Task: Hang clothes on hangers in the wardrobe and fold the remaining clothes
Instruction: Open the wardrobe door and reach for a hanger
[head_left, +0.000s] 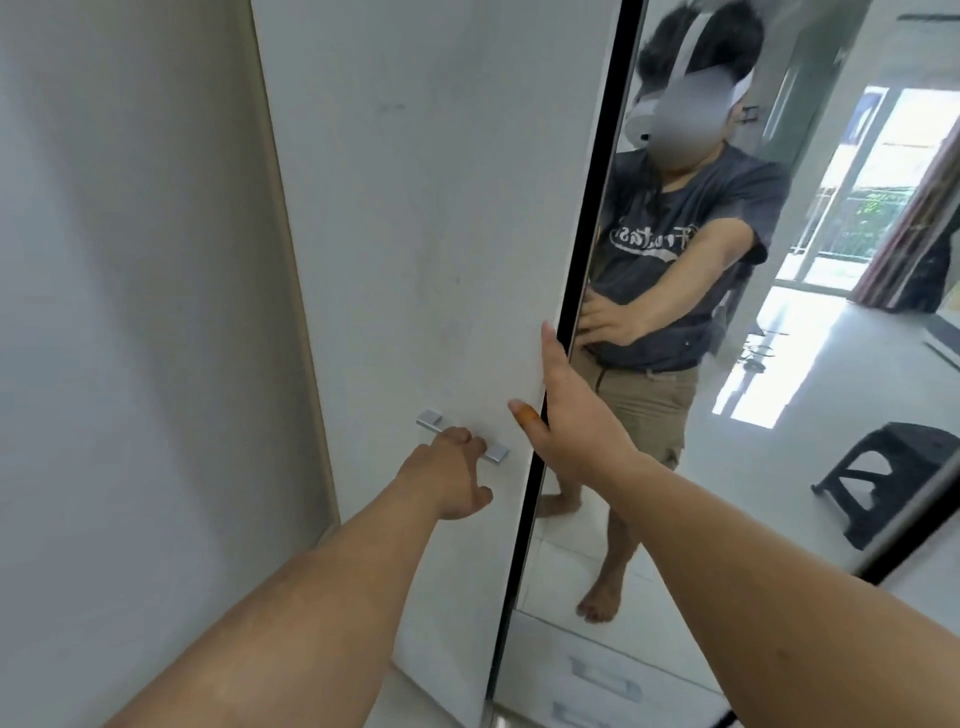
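Note:
A tall white wardrobe door (415, 218) fills the middle of the head view. Low on it sits a silver bar handle (429, 418). My left hand (452, 473) grips that handle, fingers curled round the bar. My right hand (566, 410) holds the door's right edge: the thumb lies on the white front and the fingers wrap behind the dark edge. No clothes or hangers show.
A mirrored door (779, 364) stands right of the white door and reflects a person, a black plastic stool (883, 478) and a bright room. White drawers (597, 680) with handles sit at the bottom. A pale wall (130, 312) runs along the left.

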